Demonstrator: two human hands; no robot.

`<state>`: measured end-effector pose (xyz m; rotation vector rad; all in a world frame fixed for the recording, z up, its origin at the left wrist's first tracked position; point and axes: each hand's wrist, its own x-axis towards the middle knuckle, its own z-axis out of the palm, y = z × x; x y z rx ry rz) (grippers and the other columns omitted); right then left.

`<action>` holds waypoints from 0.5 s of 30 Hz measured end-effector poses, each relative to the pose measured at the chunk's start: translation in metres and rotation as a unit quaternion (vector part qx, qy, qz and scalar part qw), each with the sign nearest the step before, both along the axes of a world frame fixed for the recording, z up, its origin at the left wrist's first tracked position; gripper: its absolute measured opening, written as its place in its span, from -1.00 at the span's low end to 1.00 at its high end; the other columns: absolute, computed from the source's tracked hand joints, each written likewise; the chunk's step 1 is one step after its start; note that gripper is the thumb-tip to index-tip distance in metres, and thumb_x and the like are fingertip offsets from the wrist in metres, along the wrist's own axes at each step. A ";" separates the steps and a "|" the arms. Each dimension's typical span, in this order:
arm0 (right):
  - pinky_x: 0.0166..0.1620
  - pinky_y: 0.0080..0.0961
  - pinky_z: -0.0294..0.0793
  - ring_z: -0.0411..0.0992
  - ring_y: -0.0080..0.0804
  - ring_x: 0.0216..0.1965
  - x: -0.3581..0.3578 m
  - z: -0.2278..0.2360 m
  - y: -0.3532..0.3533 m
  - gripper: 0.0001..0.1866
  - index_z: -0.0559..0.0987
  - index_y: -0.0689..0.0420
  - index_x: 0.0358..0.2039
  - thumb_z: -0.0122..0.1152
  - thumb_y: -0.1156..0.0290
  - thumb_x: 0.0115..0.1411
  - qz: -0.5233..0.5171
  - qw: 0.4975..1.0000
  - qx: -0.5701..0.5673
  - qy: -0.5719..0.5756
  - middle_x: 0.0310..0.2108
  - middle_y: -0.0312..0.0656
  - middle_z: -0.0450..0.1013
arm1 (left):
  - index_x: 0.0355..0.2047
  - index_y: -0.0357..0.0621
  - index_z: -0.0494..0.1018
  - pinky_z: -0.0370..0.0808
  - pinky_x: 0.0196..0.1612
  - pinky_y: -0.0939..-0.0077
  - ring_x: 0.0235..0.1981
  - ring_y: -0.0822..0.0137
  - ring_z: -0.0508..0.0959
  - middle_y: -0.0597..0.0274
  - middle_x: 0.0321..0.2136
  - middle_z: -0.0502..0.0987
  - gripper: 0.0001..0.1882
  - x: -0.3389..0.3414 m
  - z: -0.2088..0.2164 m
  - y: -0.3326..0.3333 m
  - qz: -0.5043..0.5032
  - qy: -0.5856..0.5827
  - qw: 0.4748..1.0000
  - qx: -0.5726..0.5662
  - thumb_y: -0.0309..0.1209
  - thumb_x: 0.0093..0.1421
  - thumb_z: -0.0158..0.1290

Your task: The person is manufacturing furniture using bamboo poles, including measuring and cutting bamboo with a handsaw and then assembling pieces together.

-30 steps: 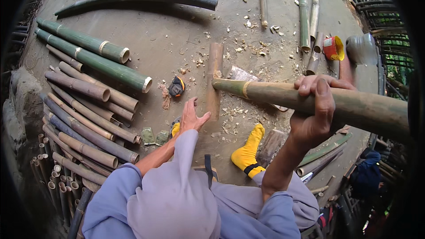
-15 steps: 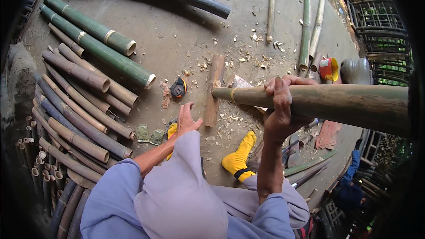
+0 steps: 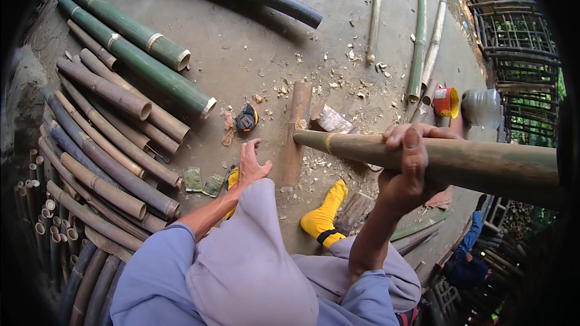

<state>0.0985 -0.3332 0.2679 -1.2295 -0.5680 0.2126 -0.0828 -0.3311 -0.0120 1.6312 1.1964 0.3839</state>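
- Bamboo pole (image 3: 483,163), greenish brown, clasped by the right hand (image 3: 411,175): the fingers and thumb wrap round it partway along, the wrist coming up from below.
- From that grip the narrower end runs leftward across the middle of the view; the other way the pole widens and passes out at the dark right rim.
- Its long axis lies mostly side to side, tilted a little — the left end sits higher in view than the right.
- The narrow tip meets the middle of a short bamboo piece (image 3: 293,166) on the floor, whose own axis runs away from the person, so the two make a rough T; whether the tip presses on it or sits just above, I cannot tell.
- The left hand (image 3: 249,166) is empty, fingers apart — it is the nearer of the two to that meeting point, just left of the short piece and touching neither bamboo.
- Beyond the left hand lies a black-and-orange tape measure (image 3: 246,118); below the pole, a foot in a yellow sock (image 3: 326,214).
- Farther out, green bamboo lengths (image 3: 139,57) lie at left, and a red-and-yellow tin (image 3: 446,102) stands behind the pole at right.
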 end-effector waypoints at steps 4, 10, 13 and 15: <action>-0.33 -0.52 0.49 0.38 -0.53 -0.46 -0.003 -0.022 0.000 -0.50 0.23 0.24 -0.13 0.19 0.79 -0.08 -0.033 0.999 -0.029 -0.012 -0.44 -0.17 0.35 | -0.02 -0.24 0.24 0.36 -0.07 0.31 -0.16 0.11 0.36 0.01 -0.22 0.31 -0.34 -0.005 -0.010 -0.006 0.005 0.004 1.000 -0.021 -0.40 -0.20 0.17; -0.39 -0.58 0.49 0.38 -0.57 -0.52 0.006 -0.024 -0.004 -0.71 0.34 0.27 -0.34 0.22 0.73 -0.06 -0.024 0.998 -0.057 -0.019 -0.49 -0.20 0.37 | -0.04 -0.25 0.26 0.37 -0.09 0.32 -0.17 0.12 0.36 0.01 -0.22 0.31 -0.37 0.016 0.009 0.010 0.019 -0.037 0.999 -0.023 -0.40 -0.19 0.15; -0.38 -0.58 0.50 0.39 -0.56 -0.51 0.008 -0.023 -0.005 -0.71 0.34 0.27 -0.34 0.22 0.73 -0.06 -0.027 0.999 -0.039 -0.005 -0.49 -0.20 0.38 | -0.06 -0.26 0.27 0.37 -0.10 0.32 -0.19 0.13 0.36 0.01 -0.22 0.31 -0.39 0.014 0.003 0.012 0.016 -0.027 0.999 -0.030 -0.41 -0.19 0.14; -0.38 -0.58 0.50 0.39 -0.56 -0.51 0.009 -0.023 -0.006 -0.71 0.34 0.27 -0.33 0.22 0.72 -0.05 -0.038 0.998 -0.047 -0.015 -0.49 -0.20 0.38 | -0.06 -0.25 0.27 0.38 -0.10 0.32 -0.19 0.13 0.36 0.02 -0.22 0.31 -0.40 0.011 -0.001 0.010 -0.002 -0.025 0.999 -0.036 -0.41 -0.19 0.14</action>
